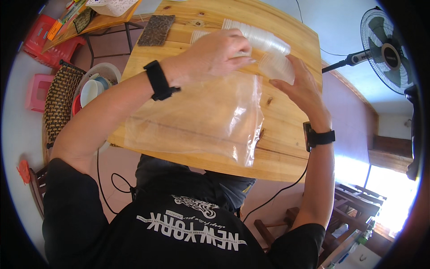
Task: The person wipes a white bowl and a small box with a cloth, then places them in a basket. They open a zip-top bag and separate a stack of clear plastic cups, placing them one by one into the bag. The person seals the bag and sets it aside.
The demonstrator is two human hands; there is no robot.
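A short stack of clear plastic cups (277,67) lies on the wooden table with my right hand (304,87) around its right end, thumb on the near side and fingers on the far side. My left hand (218,55) is just left of that stack, its fingers curled; whether it pinches anything is unclear. Behind both hands a long nested row of clear cups (255,35) lies on its side. More clear cups (199,36) show beyond my left wrist, partly hidden. A large clear plastic bag (198,117) lies flat in front of me, below my hands.
The wooden table (285,154) bears a dark patterned mat (156,30) at its far left. A standing fan (386,53) is off to the right. Left of the table are a woven chair (62,101) and a tub with bowls (92,92). Black cables (282,193) hang near me.
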